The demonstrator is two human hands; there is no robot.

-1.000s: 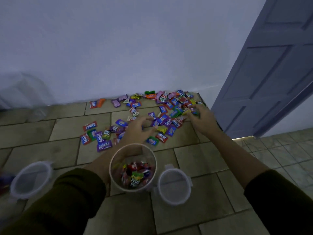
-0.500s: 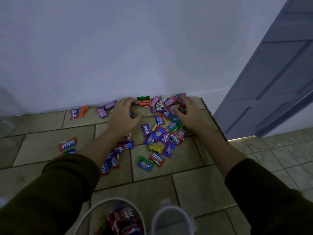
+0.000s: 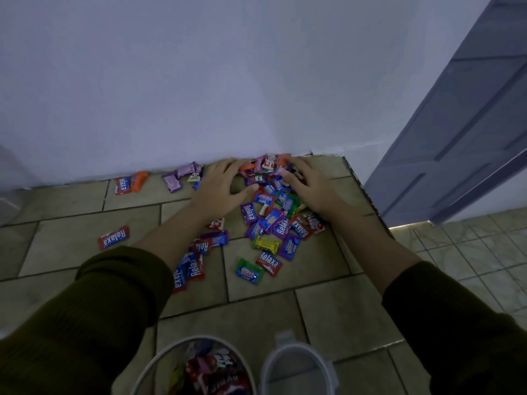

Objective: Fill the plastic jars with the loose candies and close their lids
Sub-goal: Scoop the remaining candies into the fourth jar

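Observation:
Wrapped candies (image 3: 269, 220) in red, blue, purple, green and yellow lie scattered on the tiled floor against the wall. My left hand (image 3: 222, 189) and my right hand (image 3: 309, 186) rest palm down on either side of the heap by the wall, fingers spread and curled around it. A clear plastic jar (image 3: 199, 366) partly filled with candies stands at the bottom edge, its lower part cut off. Beside it on the right lies a clear round lid (image 3: 296, 369) with a tab.
A white wall (image 3: 199, 81) runs right behind the candies. A grey-blue door (image 3: 470, 124) stands open at the right, beside a floor edge (image 3: 368, 201). Stray candies (image 3: 129, 182) lie at the left near the wall.
Both hands have reached farther to the wall and closed in around the heap, pushing candies together. The view has shifted forward, so the jar and lid sit at the bottom edge.

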